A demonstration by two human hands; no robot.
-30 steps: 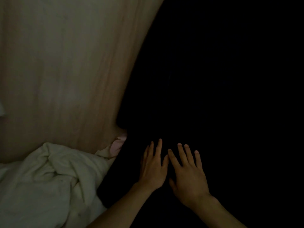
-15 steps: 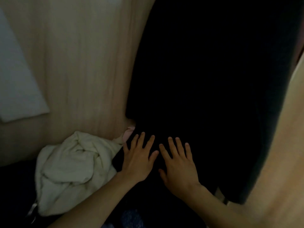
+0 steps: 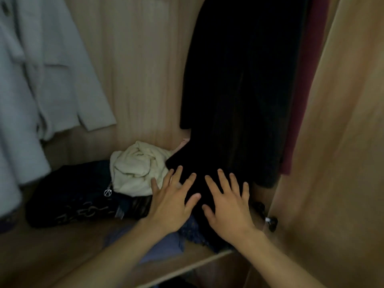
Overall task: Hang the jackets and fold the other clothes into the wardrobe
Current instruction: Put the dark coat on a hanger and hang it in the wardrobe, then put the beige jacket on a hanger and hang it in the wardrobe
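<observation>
Closest to me, two bare arms reach into the wardrobe. The left hand (image 3: pixel 170 204) and the right hand (image 3: pixel 228 206) lie side by side. Their fingers are straight and spread, pressing down flat and gripping nothing. Under them is a black folded cloth (image 3: pixel 199 183), sitting on the right part of the shelf (image 3: pixel 62 246).

A moment ago the hands were on that same cloth, but the view was very close and dark. Now the person has leaned back and much more shows. The left hand has slid a little to the left, so its outer fingers touch the cream cloth (image 3: pixel 135 169) bunched up just beside.

A blue cloth (image 3: pixel 166 242) peeks out under the wrists at the shelf's front edge. Left of the cream cloth lies a dark bundle (image 3: pixel 68 196) with a zip pull.

Behind, a black coat (image 3: pixel 239 80) hangs down onto the pile. I cannot tell where the coat stops and the folded cloth starts. A red coat (image 3: pixel 301 100) hangs beside it, and a pale jacket (image 3: pixel 41 69) hangs far left.

I think the black cloth is put away and only being patted flat. The cream cloth looks unfolded, so it may be next.
</observation>
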